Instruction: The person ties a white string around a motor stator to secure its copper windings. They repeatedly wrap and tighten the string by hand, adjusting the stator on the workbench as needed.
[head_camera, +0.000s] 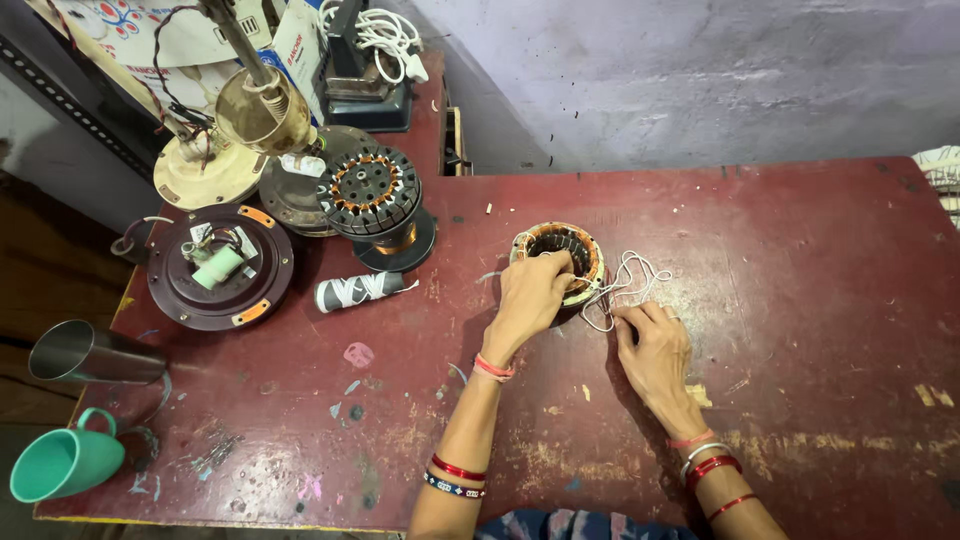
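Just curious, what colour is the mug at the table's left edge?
The mug is teal green, seen clearly in the head view.

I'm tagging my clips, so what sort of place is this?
Probably a small fan-motor repair bench: hands work white thread at a copper-wound stator on a worn red table, with another stator and an opened fan housing nearby.

Stator ring (560, 250) on table (800, 330), centre of frame, slightly above middle. Left hand (530, 295) on ring's lower left rim. Right hand (655, 350) just right of and below ring, on table. Loose string (630, 280) between ring and right hand, touching both. Second stator (372, 190) left of ring, upper left. Thread spool (355, 290) below it, lying flat. Round motor cover (220, 265) further left. Steel tumbler (85, 355) on its side at left edge, mug (60, 462) below it in lower left corner.
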